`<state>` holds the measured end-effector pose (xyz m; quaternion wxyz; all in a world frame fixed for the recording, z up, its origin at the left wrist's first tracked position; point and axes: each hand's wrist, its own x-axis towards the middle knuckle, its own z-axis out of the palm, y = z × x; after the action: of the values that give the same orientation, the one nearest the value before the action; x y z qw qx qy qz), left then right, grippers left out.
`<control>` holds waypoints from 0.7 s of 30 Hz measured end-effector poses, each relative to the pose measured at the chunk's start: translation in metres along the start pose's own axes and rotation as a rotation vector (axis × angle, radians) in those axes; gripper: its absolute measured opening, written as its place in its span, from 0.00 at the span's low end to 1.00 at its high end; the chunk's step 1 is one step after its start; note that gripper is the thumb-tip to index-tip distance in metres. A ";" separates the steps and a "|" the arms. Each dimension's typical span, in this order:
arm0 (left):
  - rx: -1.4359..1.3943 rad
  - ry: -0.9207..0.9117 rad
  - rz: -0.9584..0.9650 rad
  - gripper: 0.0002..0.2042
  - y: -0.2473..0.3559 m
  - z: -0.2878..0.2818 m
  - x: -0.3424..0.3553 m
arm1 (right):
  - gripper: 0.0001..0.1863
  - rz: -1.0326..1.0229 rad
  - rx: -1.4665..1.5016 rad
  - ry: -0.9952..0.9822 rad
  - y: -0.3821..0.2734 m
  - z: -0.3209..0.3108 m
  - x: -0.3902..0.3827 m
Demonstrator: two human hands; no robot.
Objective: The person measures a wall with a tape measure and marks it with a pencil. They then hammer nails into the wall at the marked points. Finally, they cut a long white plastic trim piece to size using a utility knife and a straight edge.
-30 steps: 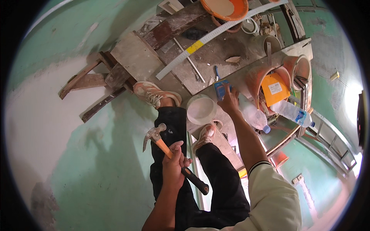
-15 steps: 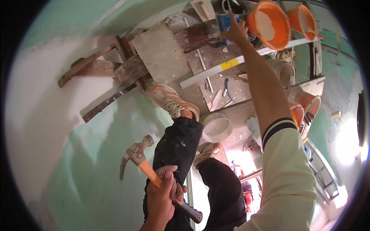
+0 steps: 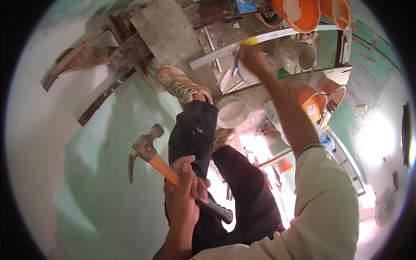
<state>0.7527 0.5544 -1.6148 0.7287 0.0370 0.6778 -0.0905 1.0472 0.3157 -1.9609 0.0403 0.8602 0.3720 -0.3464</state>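
My left hand (image 3: 185, 184) is wrapped round the orange handle of a claw hammer (image 3: 159, 167). Its worn metal head points up and to the left, and the black grip end sticks out below my fingers. My right hand (image 3: 252, 60) is stretched out over the wooden platform, beside the yellow label of a long perforated metal strip (image 3: 221, 53). Motion smears its fingers, so whether they hold anything does not show. A blue box (image 3: 245, 6) lies beyond it, at the top edge.
My left shoe (image 3: 183, 84) stands by a grey board (image 3: 162, 32) on old timbers. A white bucket (image 3: 233, 111) is next to it. Orange buckets (image 3: 299, 13) stand at the far right, with more orange buckets (image 3: 308, 102) lower down. A ladder (image 3: 349, 169) leans at the right.
My right hand has left the blue box and come back toward me, over the metal strip. The view has shifted, so the platform sits higher in it. My left hand still grips the hammer.
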 end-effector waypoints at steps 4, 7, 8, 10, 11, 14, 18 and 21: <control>0.006 0.034 0.005 0.12 0.010 0.013 -0.011 | 0.41 0.068 -0.065 -0.602 -0.027 0.023 -0.144; 0.035 0.028 0.001 0.11 0.022 0.025 -0.014 | 0.28 0.152 -0.132 -0.590 -0.026 0.041 -0.178; 0.043 0.024 0.005 0.11 0.024 0.030 -0.011 | 0.25 0.142 -0.145 -0.568 -0.022 0.039 -0.173; 0.043 0.035 -0.012 0.11 0.026 0.038 -0.012 | 0.23 0.157 -0.133 -0.504 -0.025 0.026 -0.170; 0.042 0.043 -0.021 0.12 0.025 0.042 -0.012 | 0.22 0.179 -0.120 -0.455 -0.020 0.012 -0.170; 0.030 0.026 -0.014 0.12 0.018 0.049 -0.021 | 0.22 0.376 0.090 -0.266 -0.022 -0.051 -0.181; 0.015 -0.003 -0.011 0.12 0.012 0.073 -0.033 | 0.23 0.502 0.414 0.094 -0.029 -0.100 -0.138; 0.076 0.042 0.051 0.15 -0.006 0.081 -0.028 | 0.18 0.586 0.679 0.064 -0.055 -0.088 -0.045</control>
<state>0.8298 0.5368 -1.5802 0.7143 0.0839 0.6880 -0.0969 1.0386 0.3569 -1.8557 -0.1593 0.9040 -0.0212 -0.3962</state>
